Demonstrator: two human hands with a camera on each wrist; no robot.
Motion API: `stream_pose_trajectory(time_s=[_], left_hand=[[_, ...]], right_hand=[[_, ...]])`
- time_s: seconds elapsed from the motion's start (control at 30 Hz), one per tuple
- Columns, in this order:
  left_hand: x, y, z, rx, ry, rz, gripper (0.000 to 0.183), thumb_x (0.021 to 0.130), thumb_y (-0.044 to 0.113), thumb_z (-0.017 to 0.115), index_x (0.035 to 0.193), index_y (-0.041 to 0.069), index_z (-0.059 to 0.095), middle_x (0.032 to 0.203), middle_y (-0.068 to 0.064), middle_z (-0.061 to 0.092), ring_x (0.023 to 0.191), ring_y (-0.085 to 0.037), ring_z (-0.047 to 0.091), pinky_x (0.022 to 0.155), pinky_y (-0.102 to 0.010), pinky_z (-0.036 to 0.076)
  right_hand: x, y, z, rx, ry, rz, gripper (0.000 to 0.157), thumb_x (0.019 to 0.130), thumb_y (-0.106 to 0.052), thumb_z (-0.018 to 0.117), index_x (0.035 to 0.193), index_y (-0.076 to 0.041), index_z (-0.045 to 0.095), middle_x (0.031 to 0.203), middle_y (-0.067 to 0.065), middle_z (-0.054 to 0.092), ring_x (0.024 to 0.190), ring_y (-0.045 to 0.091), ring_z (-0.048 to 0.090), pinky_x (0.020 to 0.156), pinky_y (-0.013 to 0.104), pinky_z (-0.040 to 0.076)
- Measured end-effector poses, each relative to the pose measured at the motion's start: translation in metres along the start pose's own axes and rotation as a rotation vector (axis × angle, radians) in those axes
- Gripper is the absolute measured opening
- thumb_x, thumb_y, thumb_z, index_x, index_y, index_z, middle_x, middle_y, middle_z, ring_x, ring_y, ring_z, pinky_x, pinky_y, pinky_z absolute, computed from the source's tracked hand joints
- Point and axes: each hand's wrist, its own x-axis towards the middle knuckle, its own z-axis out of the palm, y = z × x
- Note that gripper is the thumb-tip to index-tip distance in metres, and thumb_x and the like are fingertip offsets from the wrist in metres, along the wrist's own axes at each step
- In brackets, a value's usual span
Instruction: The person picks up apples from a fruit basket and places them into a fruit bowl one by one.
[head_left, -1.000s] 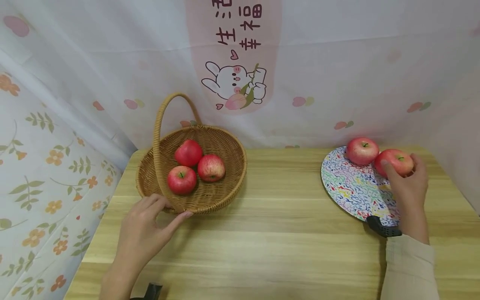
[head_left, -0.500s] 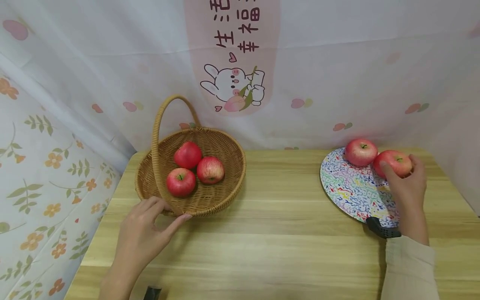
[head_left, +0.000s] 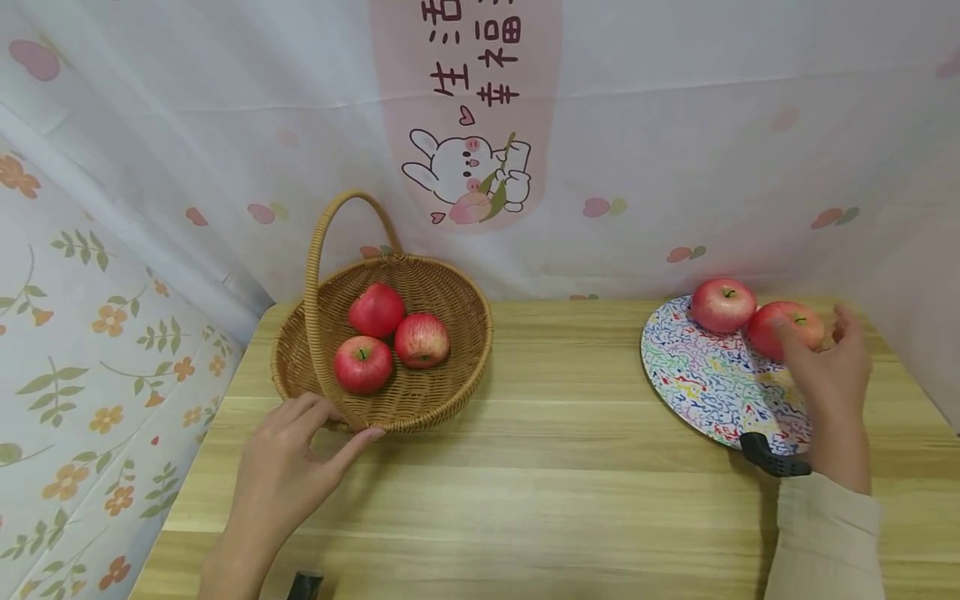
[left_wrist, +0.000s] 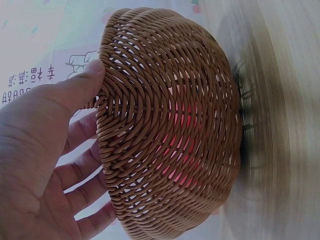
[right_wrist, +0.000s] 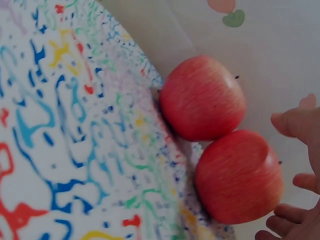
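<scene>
My left hand (head_left: 288, 467) grips the near rim of a wicker basket (head_left: 468, 383) at the base of its handle, thumb outside and fingers behind the rim in the left wrist view. Three red apples (head_left: 363, 364) lie inside the basket. On the right, two more apples sit side by side on a round plate (head_left: 697, 392) with a multicoloured squiggle pattern. My right hand (head_left: 832, 375) is spread beside the nearer apple (right_wrist: 240, 177), and the right wrist view shows a gap between the fingers and its skin. The farther apple (right_wrist: 202, 98) touches the nearer one.
The wooden table (head_left: 562, 500) spans the space between basket and plate. A white printed curtain (head_left: 637, 150) hangs right behind the table's back edge, and a flowered cloth (head_left: 97, 400) falls along the left side. Black wrist straps show at both wrists.
My right hand has let go of the nearer apple and drawn slightly to the right, fingers opened. That apple stays on the plate. The left hand and basket hold still.
</scene>
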Motion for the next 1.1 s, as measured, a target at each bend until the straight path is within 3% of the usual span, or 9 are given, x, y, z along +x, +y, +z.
stream_pose_trajectory(time_s=[0.5, 0.6, 0.87, 1.1], left_hand=[[0.0, 0.0, 0.0, -0.009, 0.007, 0.012, 0.034, 0.074, 0.035, 0.096, 0.081, 0.016, 0.069, 0.082, 0.006, 0.068, 0.074, -0.015, 0.062, 0.066, -0.034, 0.049], [0.0, 0.0, 0.0, -0.006, 0.005, 0.009, 0.035, 0.073, 0.036, 0.097, 0.081, 0.016, 0.069, 0.082, 0.006, 0.068, 0.074, -0.014, 0.062, 0.065, -0.035, 0.049], [0.001, -0.001, 0.001, -0.018, 0.006, 0.005, 0.034, 0.074, 0.037, 0.096, 0.082, 0.016, 0.07, 0.084, 0.006, 0.069, 0.075, -0.016, 0.063, 0.065, -0.035, 0.048], [0.0, -0.001, 0.001, -0.013, 0.004, 0.006, 0.034, 0.073, 0.036, 0.096, 0.082, 0.016, 0.07, 0.083, 0.006, 0.069, 0.074, -0.013, 0.061, 0.064, -0.036, 0.049]], right_hand=[[-0.012, -0.023, -0.003, -0.034, 0.087, 0.028, 0.076, 0.102, -0.041, 0.063, 0.168, -0.033, 0.025, 0.176, 0.001, 0.018, 0.161, 0.026, 0.018, 0.129, 0.046, 0.021], [-0.015, -0.027, -0.001, -0.038, 0.095, 0.004, 0.073, 0.103, -0.039, 0.063, 0.167, -0.033, 0.028, 0.175, 0.001, 0.02, 0.161, 0.024, 0.018, 0.129, 0.043, 0.022], [-0.019, -0.038, 0.009, -0.017, 0.103, -0.059, 0.067, 0.102, -0.032, 0.064, 0.163, -0.03, 0.037, 0.171, 0.006, 0.025, 0.156, 0.023, 0.027, 0.118, 0.028, 0.04], [-0.023, -0.041, 0.018, -0.028, 0.123, -0.195, 0.067, 0.1, -0.029, 0.064, 0.162, -0.018, 0.041, 0.167, 0.011, 0.034, 0.154, 0.027, 0.031, 0.124, 0.037, 0.033]])
